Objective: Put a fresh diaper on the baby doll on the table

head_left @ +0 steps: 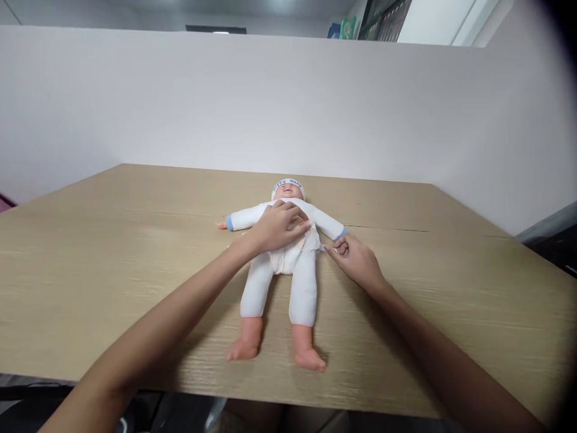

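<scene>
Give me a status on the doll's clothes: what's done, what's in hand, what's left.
Done: the doll lies face up on the table, white suit over arms and legs, cap on.
In hand: the left hand presses flat on its chest; the right hand pinches a small white tab at the suit's side, by the doll's cuff.
Left: that side looks unfastened; feet are bare.

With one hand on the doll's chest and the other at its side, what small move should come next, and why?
Probably pull the white tab sideways: the right hand pinches it beside the doll, while the left hand lies flat on the chest, steadying it.
</scene>
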Action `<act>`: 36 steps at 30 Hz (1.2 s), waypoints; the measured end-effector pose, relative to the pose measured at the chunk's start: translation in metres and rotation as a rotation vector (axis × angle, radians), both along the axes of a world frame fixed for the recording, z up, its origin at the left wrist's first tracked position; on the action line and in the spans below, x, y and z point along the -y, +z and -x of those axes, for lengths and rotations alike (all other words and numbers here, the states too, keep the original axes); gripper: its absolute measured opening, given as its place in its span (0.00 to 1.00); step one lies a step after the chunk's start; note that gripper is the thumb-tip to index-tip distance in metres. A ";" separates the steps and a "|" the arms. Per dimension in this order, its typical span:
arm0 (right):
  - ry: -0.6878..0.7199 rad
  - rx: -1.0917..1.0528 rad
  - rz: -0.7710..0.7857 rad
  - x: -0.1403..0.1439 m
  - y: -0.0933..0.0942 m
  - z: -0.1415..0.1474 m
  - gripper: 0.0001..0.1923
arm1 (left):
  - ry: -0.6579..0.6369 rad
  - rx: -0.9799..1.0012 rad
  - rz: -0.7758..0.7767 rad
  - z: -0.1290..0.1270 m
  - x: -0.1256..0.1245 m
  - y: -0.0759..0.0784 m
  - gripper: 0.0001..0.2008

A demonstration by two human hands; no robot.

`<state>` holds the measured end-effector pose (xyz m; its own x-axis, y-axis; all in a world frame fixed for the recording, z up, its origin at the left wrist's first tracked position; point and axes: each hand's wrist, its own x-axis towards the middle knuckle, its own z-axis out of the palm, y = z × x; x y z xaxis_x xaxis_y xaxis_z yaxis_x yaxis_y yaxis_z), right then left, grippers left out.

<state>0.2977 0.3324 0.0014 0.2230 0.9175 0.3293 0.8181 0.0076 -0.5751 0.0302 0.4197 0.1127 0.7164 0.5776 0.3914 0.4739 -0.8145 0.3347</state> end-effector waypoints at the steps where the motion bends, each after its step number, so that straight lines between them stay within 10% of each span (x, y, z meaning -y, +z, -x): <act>1: -0.008 0.000 0.019 -0.002 -0.001 0.000 0.22 | 0.016 -0.046 -0.020 -0.006 0.000 -0.003 0.22; 10: 0.069 -0.242 0.141 -0.002 0.007 -0.004 0.27 | 0.113 -0.124 -0.126 -0.013 0.004 -0.020 0.28; 21: 0.372 -0.482 0.121 -0.058 0.066 0.041 0.29 | 0.124 -0.131 -0.022 -0.014 0.003 -0.019 0.35; 27: 0.338 -0.421 -0.088 -0.048 0.057 0.076 0.20 | 0.071 -0.023 0.170 -0.003 -0.007 -0.017 0.45; 33: 0.461 -0.063 -0.431 -0.005 0.030 0.067 0.20 | -0.275 0.434 0.532 0.030 -0.029 -0.031 0.42; 36: 0.568 0.013 -0.436 -0.001 0.019 0.058 0.26 | -0.139 0.597 0.490 0.061 -0.036 -0.048 0.43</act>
<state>0.2398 0.3330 0.0207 -0.2568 0.6746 0.6921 0.6263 0.6615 -0.4125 -0.0308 0.4555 0.0650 0.5431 0.7047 0.4566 0.0053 -0.5466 0.8373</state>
